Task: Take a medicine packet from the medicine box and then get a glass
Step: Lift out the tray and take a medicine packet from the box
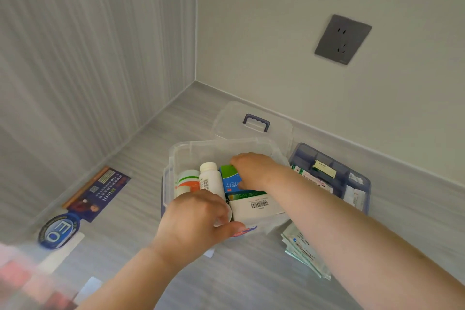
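A clear plastic medicine box (pixel 191 148) stands open on the grey counter. It holds two white bottles (pixel 210 177), a blue and green packet (pixel 231 180) and a white packet with a barcode (pixel 254 206). My right hand (pixel 254 168) reaches into the box and grips the blue and green packet at its top. My left hand (pixel 198 219) rests on the box's near rim, with its fingers curled over the edge and the thumb outside. No glass is in view.
The box's clear lid (pixel 251 121) with a blue handle lies behind it. A blue divided tray (pixel 332 176) with sachets sits at the right. Loose packets (pixel 304 251) lie at the lower right. Stickers (pixel 95 194) lie at the left. A wall socket (pixel 342 39) is above.
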The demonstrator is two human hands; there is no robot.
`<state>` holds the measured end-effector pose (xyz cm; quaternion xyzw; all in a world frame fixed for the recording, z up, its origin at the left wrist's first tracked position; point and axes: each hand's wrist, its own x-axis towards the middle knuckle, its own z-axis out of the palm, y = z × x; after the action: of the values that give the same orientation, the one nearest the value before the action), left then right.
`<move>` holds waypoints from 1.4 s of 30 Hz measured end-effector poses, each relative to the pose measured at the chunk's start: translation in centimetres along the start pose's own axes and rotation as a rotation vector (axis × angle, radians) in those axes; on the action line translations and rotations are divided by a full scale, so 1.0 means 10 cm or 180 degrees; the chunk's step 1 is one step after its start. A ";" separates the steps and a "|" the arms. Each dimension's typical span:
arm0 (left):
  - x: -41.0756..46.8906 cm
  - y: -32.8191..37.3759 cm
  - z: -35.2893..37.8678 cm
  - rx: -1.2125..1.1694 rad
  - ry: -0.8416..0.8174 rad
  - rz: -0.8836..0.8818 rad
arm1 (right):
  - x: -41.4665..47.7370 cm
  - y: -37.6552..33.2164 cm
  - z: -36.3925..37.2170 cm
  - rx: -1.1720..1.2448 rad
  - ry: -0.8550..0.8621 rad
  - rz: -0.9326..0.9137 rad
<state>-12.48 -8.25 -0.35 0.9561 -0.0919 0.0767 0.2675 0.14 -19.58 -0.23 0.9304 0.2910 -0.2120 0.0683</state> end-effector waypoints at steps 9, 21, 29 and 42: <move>0.02 -0.02 -0.01 0.0459 -0.0030 0.0236 | 0.09 0.03 -0.07 -0.0273 -0.0595 0.0144; 0.01 -0.09 0.03 -0.0103 -0.0050 0.0128 | -0.23 0.11 -0.17 0.1302 0.0434 0.0122; 0.25 0.24 -0.23 -0.2586 0.0835 -0.0462 | -0.87 0.09 -0.46 0.4163 0.2331 0.0048; -0.41 2.50 1.22 -0.3982 -0.0315 -0.0555 | -2.99 0.99 1.05 0.4071 0.4068 0.1288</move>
<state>-20.70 -35.06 0.97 0.6253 -0.0533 -0.0579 0.7764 -20.10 -45.72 3.34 0.7643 -0.0670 0.2370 -0.5959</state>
